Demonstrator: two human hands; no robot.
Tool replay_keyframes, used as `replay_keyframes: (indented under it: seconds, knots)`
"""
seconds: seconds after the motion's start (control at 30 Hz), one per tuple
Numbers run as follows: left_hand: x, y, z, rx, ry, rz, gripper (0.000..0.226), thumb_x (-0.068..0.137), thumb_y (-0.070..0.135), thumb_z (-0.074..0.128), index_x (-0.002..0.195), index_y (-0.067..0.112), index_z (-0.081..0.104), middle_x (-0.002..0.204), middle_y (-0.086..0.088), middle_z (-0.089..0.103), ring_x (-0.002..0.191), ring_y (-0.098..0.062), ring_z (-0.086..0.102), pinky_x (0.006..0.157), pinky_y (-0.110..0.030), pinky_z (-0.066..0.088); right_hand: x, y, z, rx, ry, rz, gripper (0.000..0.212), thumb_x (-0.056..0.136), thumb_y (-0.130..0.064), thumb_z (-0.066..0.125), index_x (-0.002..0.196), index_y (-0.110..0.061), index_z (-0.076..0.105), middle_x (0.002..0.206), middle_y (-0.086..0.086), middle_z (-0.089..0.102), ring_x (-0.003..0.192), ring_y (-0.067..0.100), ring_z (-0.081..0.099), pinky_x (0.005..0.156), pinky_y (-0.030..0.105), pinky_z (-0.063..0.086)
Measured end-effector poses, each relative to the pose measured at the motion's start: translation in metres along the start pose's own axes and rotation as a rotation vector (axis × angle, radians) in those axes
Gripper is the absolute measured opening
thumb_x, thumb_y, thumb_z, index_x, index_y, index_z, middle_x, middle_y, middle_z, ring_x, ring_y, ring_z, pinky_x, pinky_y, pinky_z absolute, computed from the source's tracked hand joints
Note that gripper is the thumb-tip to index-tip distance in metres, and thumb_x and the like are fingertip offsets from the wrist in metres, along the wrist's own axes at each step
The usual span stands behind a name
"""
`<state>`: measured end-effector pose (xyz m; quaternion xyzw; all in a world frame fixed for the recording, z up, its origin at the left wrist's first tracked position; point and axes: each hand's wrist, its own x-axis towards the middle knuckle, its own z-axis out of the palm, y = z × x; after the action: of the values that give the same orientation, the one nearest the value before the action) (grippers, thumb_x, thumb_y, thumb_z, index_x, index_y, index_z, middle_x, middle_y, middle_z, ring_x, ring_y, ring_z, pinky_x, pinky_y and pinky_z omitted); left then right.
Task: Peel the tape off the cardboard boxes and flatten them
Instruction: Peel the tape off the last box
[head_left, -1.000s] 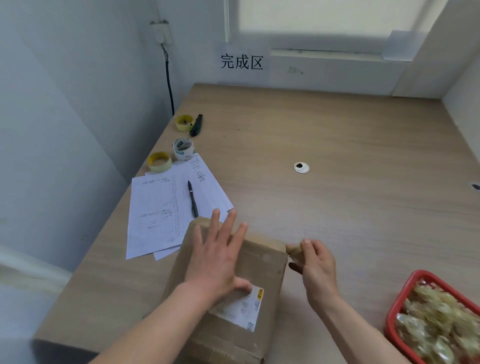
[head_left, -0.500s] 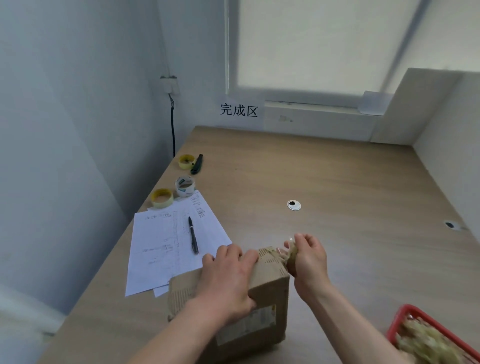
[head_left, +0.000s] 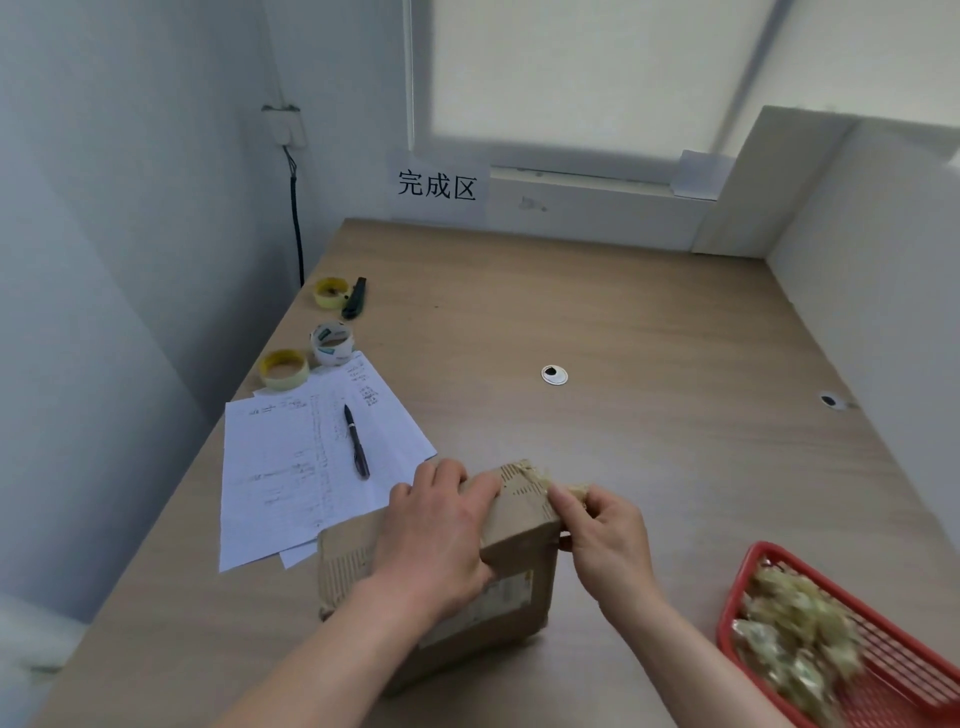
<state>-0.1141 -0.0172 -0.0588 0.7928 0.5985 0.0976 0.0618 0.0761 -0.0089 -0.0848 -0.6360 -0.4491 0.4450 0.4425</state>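
Note:
A brown cardboard box (head_left: 519, 540) with a shipping label on its near side stands on the wooden table (head_left: 649, 332) close to me. My left hand (head_left: 441, 530) lies over the box's top, its fingers curled over the far edge and holding it down. My right hand (head_left: 605, 535) is at the box's right far corner and pinches a crumpled strip of tape (head_left: 563, 486) that still hangs on the torn corner. The cardboard there shows bare ribbed patches where the surface has come off.
A red basket (head_left: 883, 675) with crumpled tape scraps sits at the near right. Sheets of paper (head_left: 291, 467) with a black pen (head_left: 356, 440) lie to the left. Behind them are three tape rolls (head_left: 332, 343) and a dark cutter (head_left: 354, 297). Walls close in on both sides.
My left hand went from lying flat on the box to curling over its far edge. My right hand has pulled the tape strip up at the right corner. My view has tilted upward.

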Motion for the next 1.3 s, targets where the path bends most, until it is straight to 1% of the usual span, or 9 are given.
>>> replay_keyframes:
  seconds: [0.2, 0.5, 0.6, 0.77, 0.87, 0.93, 1.03, 1.13, 1.3]
  knots:
    - [-0.003, 0.005, -0.003, -0.003, -0.005, 0.073, 0.066, 0.07, 0.052, 0.072, 0.125, 0.038, 0.038, 0.118, 0.005, 0.039, 0.107, -0.019, 0.035, 0.086, -0.035, 0.037, 0.009, 0.006, -0.003, 0.085, 0.023, 0.018, 0.032, 0.099, -0.021, 0.06, 0.074, -0.001, 0.064, 0.065, 0.01, 0.066, 0.061, 0.022, 0.065, 0.054, 0.038, 0.057]
    - [-0.005, 0.032, -0.002, -0.004, -0.069, 0.255, 0.063, 0.071, 0.045, 0.073, 0.125, 0.039, 0.042, 0.119, 0.003, 0.04, 0.107, -0.02, 0.037, 0.09, -0.037, 0.039, 0.03, 0.005, -0.034, 0.259, -0.023, 0.075, 0.041, 0.102, -0.023, 0.054, 0.063, -0.015, 0.061, 0.054, -0.001, 0.053, 0.047, 0.011, 0.053, 0.043, 0.023, 0.045]
    - [-0.001, 0.045, -0.002, 0.003, -0.063, 0.271, 0.062, 0.072, 0.047, 0.073, 0.126, 0.039, 0.044, 0.121, 0.004, 0.041, 0.109, -0.02, 0.038, 0.092, -0.038, 0.039, 0.037, 0.001, -0.056, 0.283, -0.076, 0.161, 0.029, 0.101, -0.02, 0.055, 0.078, -0.004, 0.062, 0.065, 0.007, 0.062, 0.055, 0.015, 0.061, 0.048, 0.027, 0.051]
    - [0.005, 0.063, -0.002, 0.04, -0.081, 0.279, 0.063, 0.072, 0.05, 0.074, 0.127, 0.038, 0.045, 0.123, 0.006, 0.041, 0.111, -0.019, 0.038, 0.089, -0.035, 0.035, 0.03, -0.003, -0.087, 0.656, -0.184, 0.354, 0.028, 0.1, -0.024, 0.047, 0.106, -0.002, 0.062, 0.096, 0.015, 0.068, 0.068, 0.028, 0.07, 0.054, 0.032, 0.056]
    - [0.01, 0.071, -0.002, 0.059, -0.082, 0.28, 0.065, 0.071, 0.053, 0.075, 0.128, 0.039, 0.045, 0.124, 0.007, 0.041, 0.112, -0.018, 0.038, 0.085, -0.032, 0.031, 0.025, 0.002, -0.1, 0.413, -0.219, 0.302, 0.05, 0.084, -0.04, 0.059, 0.125, -0.012, 0.055, 0.112, 0.014, 0.069, 0.081, 0.03, 0.069, 0.071, 0.042, 0.054]
    - [0.011, 0.078, -0.003, 0.071, -0.081, 0.303, 0.066, 0.071, 0.053, 0.075, 0.128, 0.039, 0.046, 0.126, 0.006, 0.042, 0.113, -0.019, 0.038, 0.089, -0.034, 0.034, 0.019, 0.006, -0.103, 0.189, -0.201, 0.229, 0.064, 0.078, -0.039, 0.072, 0.132, -0.029, 0.041, 0.105, 0.006, 0.073, 0.083, 0.024, 0.07, 0.078, 0.044, 0.055]
    - [0.013, 0.089, -0.003, 0.087, -0.071, 0.36, 0.063, 0.074, 0.052, 0.074, 0.128, 0.036, 0.046, 0.127, 0.003, 0.043, 0.115, -0.022, 0.039, 0.094, -0.037, 0.037, 0.016, 0.011, -0.109, 0.11, -0.14, 0.169, 0.05, 0.084, -0.028, 0.077, 0.122, -0.027, 0.044, 0.091, 0.002, 0.077, 0.087, 0.026, 0.072, 0.087, 0.057, 0.056]
    - [0.018, 0.096, 0.0, 0.109, -0.056, 0.419, 0.06, 0.075, 0.05, 0.073, 0.127, 0.034, 0.048, 0.128, 0.0, 0.044, 0.115, -0.024, 0.041, 0.096, -0.04, 0.039, 0.016, 0.01, -0.119, 0.038, -0.075, 0.123, 0.016, 0.09, -0.026, 0.072, 0.098, -0.015, 0.063, 0.079, 0.003, 0.074, 0.076, 0.023, 0.072, 0.078, 0.061, 0.057]
    - [0.024, 0.104, 0.005, 0.103, -0.042, 0.519, 0.059, 0.064, 0.046, 0.081, 0.116, 0.031, 0.059, 0.115, -0.002, 0.054, 0.103, -0.025, 0.052, 0.083, -0.038, 0.048, 0.016, 0.018, -0.127, 0.119, 0.026, 0.195, 0.028, 0.098, -0.024, 0.062, 0.082, -0.002, 0.066, 0.064, 0.002, 0.068, 0.065, 0.018, 0.07, 0.065, 0.049, 0.062]
